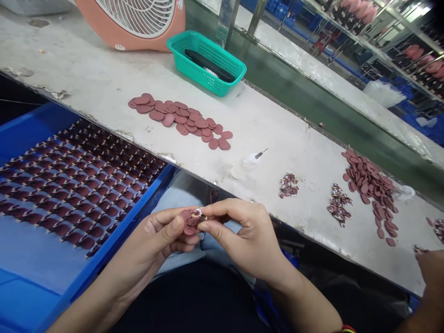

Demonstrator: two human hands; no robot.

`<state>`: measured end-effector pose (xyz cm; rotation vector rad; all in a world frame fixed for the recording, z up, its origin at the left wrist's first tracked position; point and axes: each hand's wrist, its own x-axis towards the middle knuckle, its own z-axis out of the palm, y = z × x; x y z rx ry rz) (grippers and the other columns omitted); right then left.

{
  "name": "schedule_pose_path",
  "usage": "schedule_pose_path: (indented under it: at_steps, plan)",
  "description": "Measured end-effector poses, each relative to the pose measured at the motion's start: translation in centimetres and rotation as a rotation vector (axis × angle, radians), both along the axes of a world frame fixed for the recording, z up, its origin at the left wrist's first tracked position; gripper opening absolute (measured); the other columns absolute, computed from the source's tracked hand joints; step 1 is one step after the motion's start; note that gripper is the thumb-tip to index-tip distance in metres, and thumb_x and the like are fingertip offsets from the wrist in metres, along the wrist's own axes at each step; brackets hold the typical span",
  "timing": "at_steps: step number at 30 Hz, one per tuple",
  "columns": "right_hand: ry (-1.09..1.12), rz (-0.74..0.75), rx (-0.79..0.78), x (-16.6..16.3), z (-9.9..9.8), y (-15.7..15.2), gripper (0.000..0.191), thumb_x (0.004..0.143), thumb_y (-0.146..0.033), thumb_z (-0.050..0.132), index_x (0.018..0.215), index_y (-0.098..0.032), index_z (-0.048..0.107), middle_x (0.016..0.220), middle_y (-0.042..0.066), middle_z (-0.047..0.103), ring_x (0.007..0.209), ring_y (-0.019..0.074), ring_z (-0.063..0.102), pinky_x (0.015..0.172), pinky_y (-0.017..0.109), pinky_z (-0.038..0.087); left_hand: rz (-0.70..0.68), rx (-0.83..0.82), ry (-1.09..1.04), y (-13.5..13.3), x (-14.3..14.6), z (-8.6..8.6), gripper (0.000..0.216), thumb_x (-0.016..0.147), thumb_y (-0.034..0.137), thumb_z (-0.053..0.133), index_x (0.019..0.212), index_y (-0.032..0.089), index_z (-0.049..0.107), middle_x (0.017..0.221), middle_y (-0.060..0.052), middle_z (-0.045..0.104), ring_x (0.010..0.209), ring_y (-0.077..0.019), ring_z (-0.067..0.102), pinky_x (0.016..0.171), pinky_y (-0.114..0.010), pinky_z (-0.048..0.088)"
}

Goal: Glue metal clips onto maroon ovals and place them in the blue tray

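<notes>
My left hand (pixel 163 238) and my right hand (pixel 243 236) meet over my lap, just below the table's front edge. Together they pinch a small dusty-red oval disc (pixel 189 221) with a small patterned piece (pixel 198 215) pressed on its top. The fingers of both hands are closed round it. On the white table (pixel 277 134) lies a row of similar red discs (pixel 182 119). Two small heaps of patterned pieces (pixel 287 185) (pixel 338 206) sit further right, beside another pile of red discs (pixel 371 185).
A blue tray (pixel 31 129) at my left holds rows of several finished pieces. A green basket (pixel 206 62) and an orange fan (pixel 135 23) stand at the back. A small glue bottle (pixel 250 160) lies on the table. Another person's hand (pixel 430 266) shows at the right edge.
</notes>
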<state>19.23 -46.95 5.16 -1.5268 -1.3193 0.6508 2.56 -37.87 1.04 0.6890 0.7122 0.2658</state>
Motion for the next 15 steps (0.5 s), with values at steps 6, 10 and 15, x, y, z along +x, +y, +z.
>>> schedule_pose_path:
  at_steps: [6,10,15]
  plan:
    - [0.017,0.046,-0.030,0.09,0.15,0.27,0.012,0.087,-0.015,0.075,0.098,-0.018,0.075,0.092,-0.001,0.079,0.081,0.0087,0.073,0.077,0.015,0.055,0.001,-0.045,-0.010,0.07,-0.21,-0.21,0.024,0.081,0.041,0.079,0.098,0.025,0.082,0.073,-0.001,0.070,0.066,-0.0101,0.063,0.065,-0.019,0.058]
    - [0.009,0.081,-0.019,0.36,0.15,0.23,0.012,0.087,-0.014,0.074,0.098,-0.017,0.075,0.094,0.000,0.079,0.083,0.0091,0.073,0.078,0.015,0.055,0.009,-0.067,-0.006,0.06,-0.05,-0.12,0.027,0.076,0.046,0.082,0.093,0.024,0.083,0.075,-0.002,0.072,0.063,-0.0099,0.063,0.063,-0.018,0.058]
    - [-0.081,0.113,0.005,0.53,0.31,0.07,0.012,0.086,-0.013,0.075,0.098,-0.017,0.075,0.094,0.001,0.079,0.085,0.0102,0.073,0.080,0.017,0.055,0.007,-0.096,0.013,-0.01,-0.06,-0.07,0.039,0.069,0.049,0.086,0.094,0.020,0.083,0.073,-0.003,0.071,0.060,-0.0094,0.060,0.058,-0.017,0.056]
